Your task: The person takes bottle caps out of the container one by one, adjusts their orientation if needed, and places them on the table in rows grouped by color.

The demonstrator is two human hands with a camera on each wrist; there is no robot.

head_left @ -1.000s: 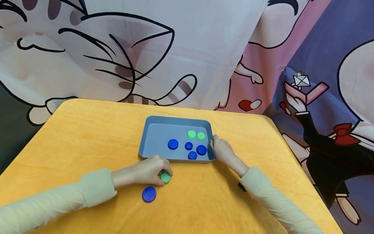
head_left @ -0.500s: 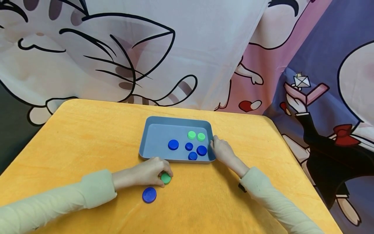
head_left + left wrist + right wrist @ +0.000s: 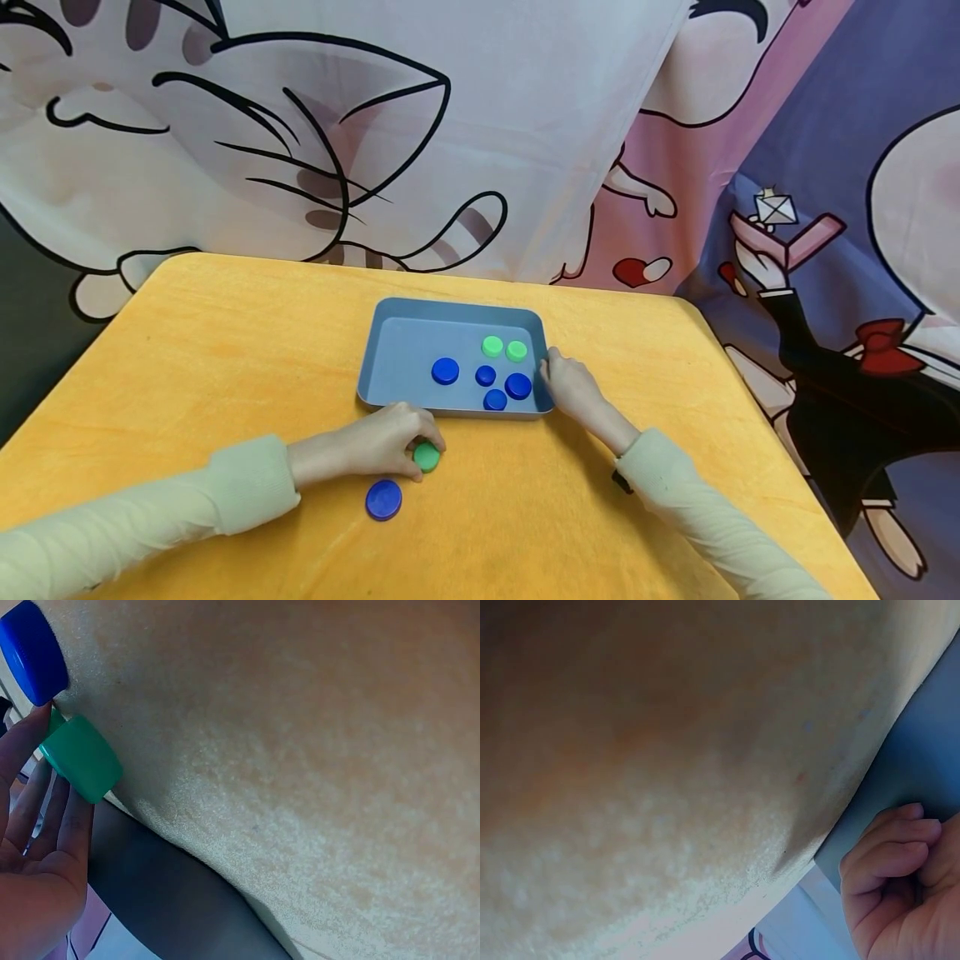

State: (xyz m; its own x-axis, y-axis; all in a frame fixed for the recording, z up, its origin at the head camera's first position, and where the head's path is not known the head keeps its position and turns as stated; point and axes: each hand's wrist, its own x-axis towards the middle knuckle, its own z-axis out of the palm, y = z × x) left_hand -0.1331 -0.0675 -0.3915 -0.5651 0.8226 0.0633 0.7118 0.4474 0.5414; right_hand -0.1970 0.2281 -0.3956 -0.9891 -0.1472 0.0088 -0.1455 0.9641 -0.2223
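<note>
In the head view my left hand [image 3: 388, 439] pinches a green cap [image 3: 427, 457] between thumb and fingers, just in front of the tray. The left wrist view has the green cap [image 3: 82, 759] at the fingertips of the left hand [image 3: 45, 840], beside a blue cap [image 3: 33, 652]. That blue cap [image 3: 383, 500] lies on the table nearer the front. My right hand [image 3: 573, 385] grips the right wall of the blue-grey tray [image 3: 397, 346]. Curled fingers of the right hand [image 3: 900, 885] show against the tray's side [image 3: 922, 750] in the right wrist view.
Inside the tray are two green caps [image 3: 492, 347] and several blue caps [image 3: 445, 372], mostly in its right half. The yellow table [image 3: 247, 333] ends at the back against a cartoon-printed cloth [image 3: 525, 150]. A small dark object [image 3: 622, 481] shows by the right cuff.
</note>
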